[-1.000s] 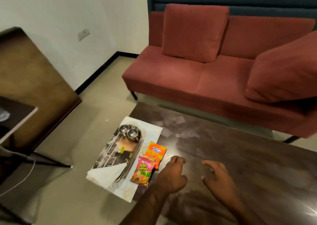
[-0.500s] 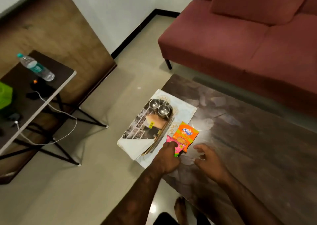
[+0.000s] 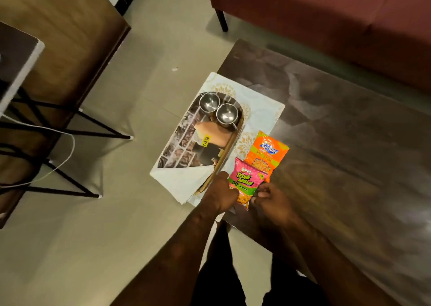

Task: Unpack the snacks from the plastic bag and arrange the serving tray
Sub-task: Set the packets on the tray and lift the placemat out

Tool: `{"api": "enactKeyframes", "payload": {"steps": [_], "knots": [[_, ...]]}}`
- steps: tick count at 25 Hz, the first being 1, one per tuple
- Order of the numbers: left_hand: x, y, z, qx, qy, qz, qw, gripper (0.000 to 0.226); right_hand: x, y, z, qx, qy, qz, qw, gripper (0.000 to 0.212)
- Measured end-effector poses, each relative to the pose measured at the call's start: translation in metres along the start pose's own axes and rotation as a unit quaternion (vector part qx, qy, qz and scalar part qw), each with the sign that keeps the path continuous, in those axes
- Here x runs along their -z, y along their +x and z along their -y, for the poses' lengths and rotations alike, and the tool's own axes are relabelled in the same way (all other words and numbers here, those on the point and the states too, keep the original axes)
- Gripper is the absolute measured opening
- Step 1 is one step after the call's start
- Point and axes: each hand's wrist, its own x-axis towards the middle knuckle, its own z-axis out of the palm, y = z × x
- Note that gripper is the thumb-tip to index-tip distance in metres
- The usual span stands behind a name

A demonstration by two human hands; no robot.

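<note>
A pink snack packet (image 3: pixel 245 182) lies at the near left corner of the dark table (image 3: pixel 338 124), overlapping an orange snack packet (image 3: pixel 265 153) behind it. My left hand (image 3: pixel 220 192) grips the pink packet's left edge. My right hand (image 3: pixel 271 197) pinches its right edge. Left of the packets lies an oval printed serving tray (image 3: pixel 186 142) on a white patterned mat (image 3: pixel 261 105). Two steel cups (image 3: pixel 219 108) stand at the tray's far end, and a folded white napkin (image 3: pixel 184 182) lies at its near end. No plastic bag is plainly visible.
A red sofa (image 3: pixel 326 14) stands beyond the table. To the left is a side table with black metal legs (image 3: pixel 58 128) and a white cable (image 3: pixel 63 163) hanging by it. A wooden panel (image 3: pixel 60 26) leans behind it. Beige floor lies between the two tables.
The camera has tilted further down and closer. Both hands have closed in on the pink packet, and now each holds one of its edges.
</note>
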Motion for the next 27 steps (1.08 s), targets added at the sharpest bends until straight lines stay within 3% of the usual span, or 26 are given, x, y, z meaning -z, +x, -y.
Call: {"api": "enactKeyframes", "payload": {"steps": [3, 6, 7, 10, 13, 15, 18, 21, 27], "knots": [[0.004, 0.026, 0.016, -0.022, 0.024, 0.033, 0.999, 0.038, -0.036, 0.029, -0.010, -0.037, 0.077, -0.044, 0.995, 0.031], [0.009, 0.040, 0.027, -0.041, 0.014, 0.087, 0.995, 0.047, -0.059, 0.044, -0.011, -0.056, 0.136, -0.094, 0.985, 0.021], [0.011, 0.039, 0.026, -0.046, 0.008, 0.094, 0.994, 0.048, -0.063, 0.043, -0.009, -0.065, 0.154, -0.099, 0.981, 0.031], [0.021, 0.028, 0.023, -0.062, -0.021, 0.088, 0.994, 0.045, -0.067, 0.027, -0.002, -0.076, 0.287, -0.073, 0.952, 0.047], [0.044, 0.021, 0.026, -0.105, -0.032, 0.062, 0.992, 0.052, -0.055, 0.004, 0.014, -0.071, 0.359, -0.013, 0.931, 0.036], [0.066, 0.018, 0.030, -0.105, -0.077, 0.100, 0.986, 0.060, -0.049, -0.007, 0.029, -0.043, 0.378, 0.006, 0.925, 0.031], [0.099, 0.029, 0.033, -0.113, -0.146, 0.138, 0.973, 0.043, -0.058, -0.003, 0.057, -0.025, 0.347, -0.003, 0.938, 0.040], [0.132, 0.054, 0.036, -0.095, -0.183, 0.084, 0.975, 0.032, -0.070, 0.015, 0.078, -0.015, 0.267, -0.015, 0.963, 0.057], [0.188, 0.105, 0.051, -0.099, -0.166, -0.034, 0.980, 0.028, -0.053, 0.037, 0.057, -0.032, 0.223, -0.167, 0.960, 0.034]]}}
